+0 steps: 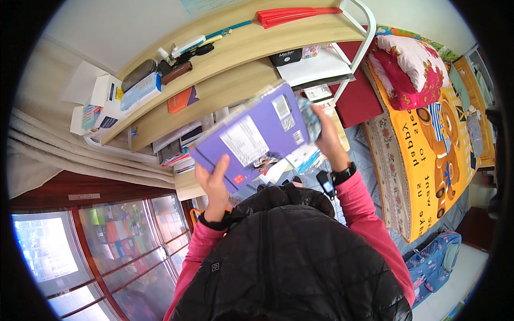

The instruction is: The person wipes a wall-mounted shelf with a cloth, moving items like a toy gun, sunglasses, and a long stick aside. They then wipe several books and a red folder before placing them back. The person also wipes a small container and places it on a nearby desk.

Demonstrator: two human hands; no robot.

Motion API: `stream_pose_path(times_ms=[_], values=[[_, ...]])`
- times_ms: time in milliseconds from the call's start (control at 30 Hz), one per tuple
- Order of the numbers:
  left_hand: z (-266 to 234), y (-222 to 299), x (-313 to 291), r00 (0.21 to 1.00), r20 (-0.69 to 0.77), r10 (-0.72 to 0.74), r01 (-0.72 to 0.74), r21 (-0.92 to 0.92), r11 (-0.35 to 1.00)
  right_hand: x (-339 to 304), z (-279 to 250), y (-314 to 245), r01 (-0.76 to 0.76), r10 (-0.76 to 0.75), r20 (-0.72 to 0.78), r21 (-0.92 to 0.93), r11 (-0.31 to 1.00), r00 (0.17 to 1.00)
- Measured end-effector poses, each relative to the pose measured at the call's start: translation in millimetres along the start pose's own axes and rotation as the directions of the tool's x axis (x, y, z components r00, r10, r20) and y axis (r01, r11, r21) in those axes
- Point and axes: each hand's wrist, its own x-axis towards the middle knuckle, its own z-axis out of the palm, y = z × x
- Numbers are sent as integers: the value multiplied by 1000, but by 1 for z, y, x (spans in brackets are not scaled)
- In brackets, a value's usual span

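A flat purple book-like package (214, 152) with clear plastic along its edge and white printed labels is held up, tilted, in front of the shelves. My left hand (213, 182) grips its lower left corner, thumb on the labelled face and the other fingers behind. At its right end my right hand (329, 139) is closed, and a crinkled bluish plastic-wrapped item (309, 120) shows between that hand and the package. The fingers of my right hand are partly hidden, and whether the bluish item is joined to the package I cannot tell.
A wooden shelf unit (230, 67) stands ahead, bearing an open white box (110, 101), red strips (294, 16) and books. To the right is a bed with an orange blanket (428, 155) and folded bedding (409, 69). Glass-doored cabinet panes (120, 235) are at lower left.
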Motion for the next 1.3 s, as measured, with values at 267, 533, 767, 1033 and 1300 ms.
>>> stream_pose_path(times_ms=[267, 533, 767, 1033, 1300], values=[[-4, -62, 42, 661, 563, -497, 700, -701, 136, -32, 44, 16, 47, -51, 177, 28, 998, 983], [14, -68, 36, 645, 474, -599, 632, -772, 70, -16, 114, -2, 795, -729, 527, -605, 39, 437], [-12, -92, 22, 926, 367, -86, 152, -155, 976, -47, 111, 81, 922, -438, 846, -377, -87, 305], [1, -56, 47, 884, 292, -364, 467, -558, 686, -43, 81, 45, 476, -309, 382, -499, 725, 871], [-10, -12, 47, 971, 136, -195, 225, -260, 939, -29, 73, 24, 269, -242, 121, -331, 904, 963]])
